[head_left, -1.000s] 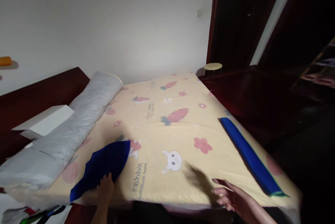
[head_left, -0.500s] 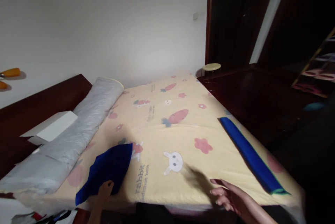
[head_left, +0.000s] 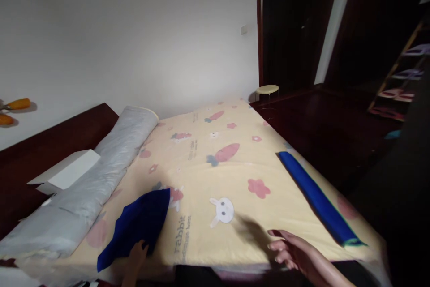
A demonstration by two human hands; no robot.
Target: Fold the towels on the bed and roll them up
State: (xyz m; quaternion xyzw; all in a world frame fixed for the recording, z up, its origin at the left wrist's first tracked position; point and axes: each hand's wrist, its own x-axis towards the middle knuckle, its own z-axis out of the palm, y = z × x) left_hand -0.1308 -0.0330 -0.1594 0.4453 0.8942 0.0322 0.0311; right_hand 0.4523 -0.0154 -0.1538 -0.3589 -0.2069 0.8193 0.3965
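A dark blue cloth (head_left: 143,215) lies near the front left of the bed, its outline pointed and uneven. My left hand (head_left: 137,253) is at its lower edge, with curled fingers closed on the cloth; part of the grip is hidden in shadow. My right hand (head_left: 292,251) hovers over the front of the bed, palm turned inward, fingers loosely bent and apart, holding nothing. To its right, along the bed's right side, lies a long rolled or folded blue cloth (head_left: 317,197) with a green edge.
A yellow sheet (head_left: 208,184) printed with rabbits and carrots covers the bed. Along the left lie a grey rolled quilt (head_left: 110,166) and a white box (head_left: 72,168), beside a dark headboard (head_left: 50,134). A round stool (head_left: 268,89) and a shoe rack (head_left: 396,72) stand beyond the right side.
The view has shifted slightly, moving the scene a little down and left. My left hand has drawn slightly back toward me; the blue cloth keeps its place on the sheet.
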